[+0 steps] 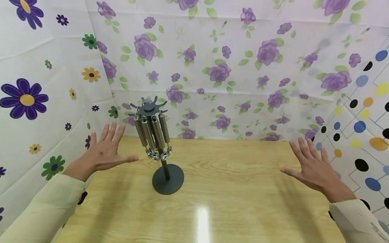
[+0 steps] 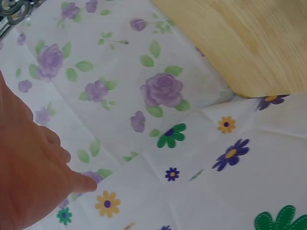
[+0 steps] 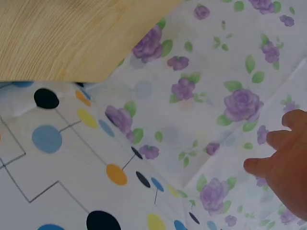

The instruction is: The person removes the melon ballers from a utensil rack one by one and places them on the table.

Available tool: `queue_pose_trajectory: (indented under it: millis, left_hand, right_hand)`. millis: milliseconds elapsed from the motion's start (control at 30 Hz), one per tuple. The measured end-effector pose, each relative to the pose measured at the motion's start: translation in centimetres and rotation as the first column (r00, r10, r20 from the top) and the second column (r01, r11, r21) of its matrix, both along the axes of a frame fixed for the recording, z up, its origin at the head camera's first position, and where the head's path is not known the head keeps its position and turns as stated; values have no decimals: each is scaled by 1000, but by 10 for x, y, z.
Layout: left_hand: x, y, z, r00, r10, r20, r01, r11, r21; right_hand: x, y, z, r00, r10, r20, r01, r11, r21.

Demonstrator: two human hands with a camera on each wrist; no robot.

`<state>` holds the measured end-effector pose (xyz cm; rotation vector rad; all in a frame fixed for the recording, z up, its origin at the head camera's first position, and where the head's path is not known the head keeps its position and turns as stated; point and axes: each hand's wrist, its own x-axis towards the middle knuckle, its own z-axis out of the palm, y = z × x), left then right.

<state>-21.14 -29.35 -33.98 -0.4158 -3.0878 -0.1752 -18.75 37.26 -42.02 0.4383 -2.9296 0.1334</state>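
A dark round-based stand (image 1: 168, 179) rises from the wooden table, left of the middle. Around its top plate are curved hooks, and several silver metal rods (image 1: 149, 133) with shiny rings at their lower ends hang from them. To the left of the stand my left hand (image 1: 104, 148) is held above the table, fingers spread, touching nothing. Far to the right, my right hand (image 1: 313, 165) hovers with spread fingers and holds nothing. In the left wrist view, part of the metal pieces (image 2: 17, 12) shows at the top left corner.
The light wooden table (image 1: 231, 175) ends at a back sheet (image 1: 194, 81) printed with purple roses. A sheet with daisies (image 1: 63, 67) hangs on the left, and one with coloured dots (image 1: 364, 141) on the right. Light glares off the table's front.
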Motion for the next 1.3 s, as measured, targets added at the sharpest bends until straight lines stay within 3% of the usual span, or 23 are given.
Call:
queue_pose_trajectory:
  millis: [133, 267, 400, 533, 867, 1067, 1300]
  left_hand:
    - [-2, 5, 10, 999, -45, -16, 46, 998, 39]
    - [-6, 7, 20, 995, -94, -21, 96, 986, 138]
    - [-8, 12, 30, 990, -138, 16, 127, 946, 297]
    - [-9, 16, 41, 988, -147, 39, 118, 904, 412]
    - [-13, 25, 65, 985, -170, -38, 169, 873, 458]
    - [-21, 32, 80, 965, -234, -121, 263, 855, 447]
    - [-29, 41, 96, 937, -322, -137, 348, 820, 454]
  right_hand:
    - [-5, -14, 3, 998, 59, -21, -59, 998, -35]
    - [-10, -30, 4, 993, 111, -38, -114, 991, -66]
    - [-18, -44, 1, 985, 157, -69, -162, 984, -77]
    - [-23, -60, 2, 977, 196, -83, -204, 974, -98]
    - [-31, -103, 15, 965, 251, -76, -260, 949, -176]
    - [-34, -119, 19, 963, 266, -44, -269, 946, -179]
    - [-40, -134, 25, 953, 300, -45, -303, 935, -184]
